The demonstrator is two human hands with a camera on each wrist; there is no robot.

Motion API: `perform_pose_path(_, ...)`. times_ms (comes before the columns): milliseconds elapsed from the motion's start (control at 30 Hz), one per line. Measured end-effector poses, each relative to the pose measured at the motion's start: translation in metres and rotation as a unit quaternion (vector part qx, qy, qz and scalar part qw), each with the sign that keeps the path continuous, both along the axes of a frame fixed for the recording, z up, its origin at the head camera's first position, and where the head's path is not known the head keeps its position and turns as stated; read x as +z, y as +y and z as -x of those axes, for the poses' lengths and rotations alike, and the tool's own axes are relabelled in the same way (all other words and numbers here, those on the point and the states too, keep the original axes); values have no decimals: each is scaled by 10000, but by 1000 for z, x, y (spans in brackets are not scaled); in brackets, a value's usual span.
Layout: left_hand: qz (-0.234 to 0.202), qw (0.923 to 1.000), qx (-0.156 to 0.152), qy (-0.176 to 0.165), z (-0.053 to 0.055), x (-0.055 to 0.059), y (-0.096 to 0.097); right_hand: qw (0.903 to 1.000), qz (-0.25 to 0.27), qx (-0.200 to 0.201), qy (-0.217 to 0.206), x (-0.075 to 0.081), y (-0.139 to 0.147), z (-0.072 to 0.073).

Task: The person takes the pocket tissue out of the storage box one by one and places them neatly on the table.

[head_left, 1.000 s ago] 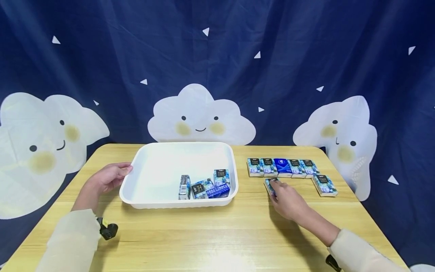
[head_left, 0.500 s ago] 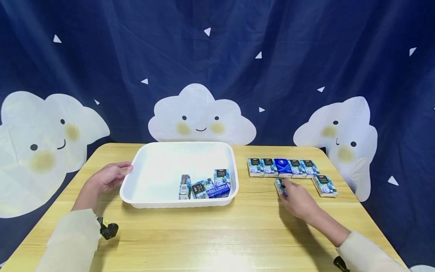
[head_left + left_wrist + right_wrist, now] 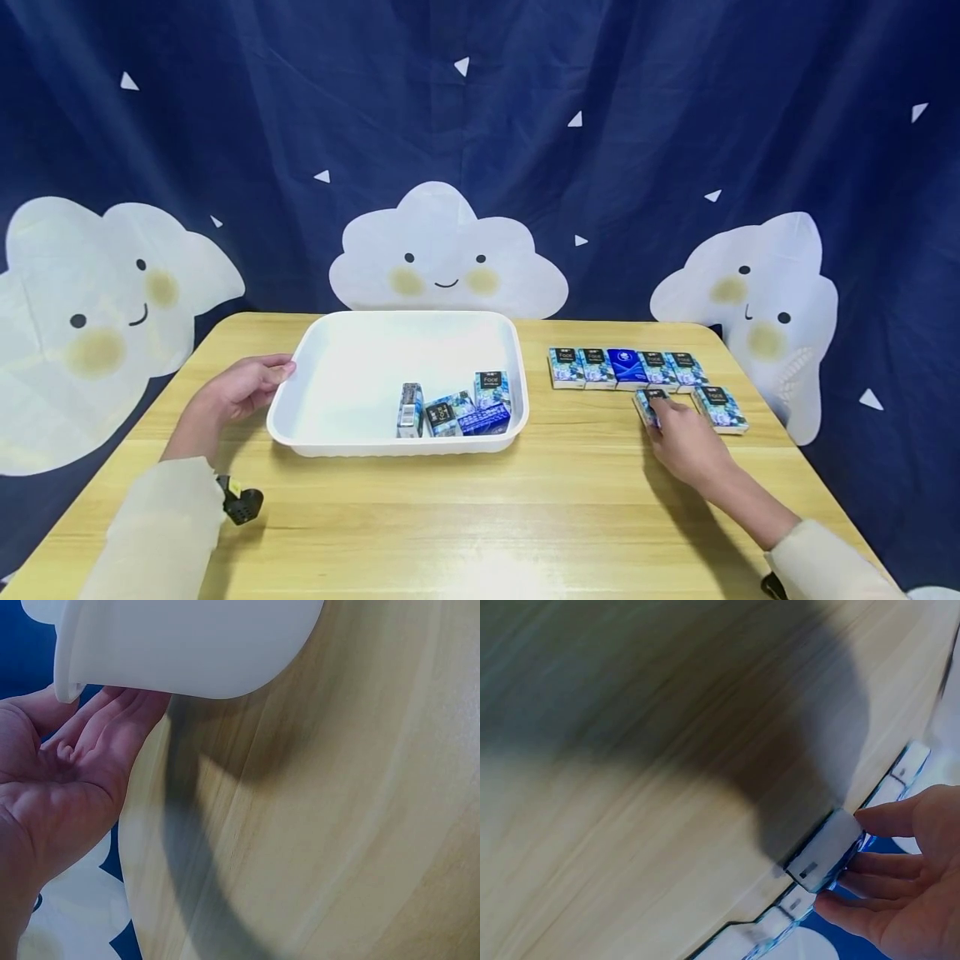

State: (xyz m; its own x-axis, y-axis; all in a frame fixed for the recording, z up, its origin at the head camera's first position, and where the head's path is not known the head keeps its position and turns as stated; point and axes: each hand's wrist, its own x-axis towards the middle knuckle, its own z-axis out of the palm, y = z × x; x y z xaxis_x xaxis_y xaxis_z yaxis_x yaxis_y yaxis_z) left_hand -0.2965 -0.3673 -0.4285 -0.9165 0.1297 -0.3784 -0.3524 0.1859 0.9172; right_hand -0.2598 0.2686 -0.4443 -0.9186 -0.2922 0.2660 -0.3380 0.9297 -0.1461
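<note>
**Floral tissue packet (image 3: 647, 408): Grip and Position**

We are viewing the floral tissue packet in the fingers of the right hand (image 3: 688, 442), at the right part of the wooden table (image 3: 420, 517). The right hand is gripping it; in the right wrist view, we are seeing its digits bearing on opposite ends of the packet. Whether the packet is resting on the table or hanging just over it, we are not able to tell.

Behind the held packet, we are observing a row of five packets (image 3: 626, 367) standing side by side; the middle one is showing plain blue, the other four a floral print. To the right of the held packet, a separate floral packet (image 3: 720, 408) is lying near the row's right end.

The left hand (image 3: 243, 389) is clamping the left rim of the white tray (image 3: 405, 447); in the left wrist view, we are finding the thumb at the rim and the other fingers reaching beneath the tray. Inside the tray, at the front right, four packets are lying together: a packet on its side (image 3: 409, 410) showing a barcode, a tilted floral packet (image 3: 448, 414), a blue packet (image 3: 486, 420) and a rear floral packet (image 3: 491, 385). Behind the table, a dark blue curtain (image 3: 510, 108) is hanging.
</note>
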Motion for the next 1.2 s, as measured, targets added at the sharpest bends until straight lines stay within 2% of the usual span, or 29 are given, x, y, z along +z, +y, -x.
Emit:
perform_pose_path(367, 36, 9999, 131, -95, 2, -1, 1, 9998, 58, -181, -81, -4, 21, 2)
perform_pose_path(600, -45, 10000, -18, 42, 3, -4, -1, 9995, 36, -307, -67, -6, 29, 4)
perform_pose_path(1200, -21, 10000, 42, -9, 1, -2, 1, 9989, -56, -455, 46, -7, 39, 8)
